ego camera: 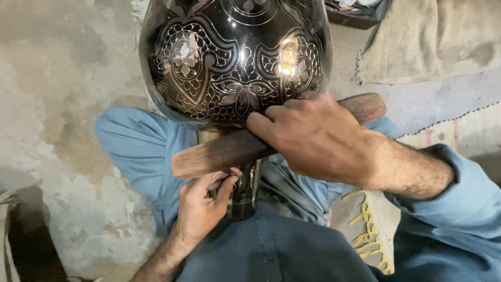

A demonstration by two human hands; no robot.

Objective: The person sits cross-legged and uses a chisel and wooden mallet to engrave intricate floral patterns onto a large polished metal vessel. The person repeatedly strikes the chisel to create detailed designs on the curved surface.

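Observation:
A large dark metal vase (235, 57) with engraved floral patterns lies across my lap, its round body toward the top of the view. My right hand (313, 138) grips a wooden mallet (219, 152) that lies crosswise just below the vase's body. My left hand (204, 206) sits under the mallet, fingers closed around a thin tool held against the vase's narrow neck (245, 196). The tool's tip is hidden by my fingers and the mallet.
I sit on a worn concrete floor (57, 104) in blue clothing. A sandal sole (373, 230) shows at the lower right. A beige cloth (428, 42) and a striped mat (459, 128) lie to the right, and a dark tray (360, 13) sits at the top.

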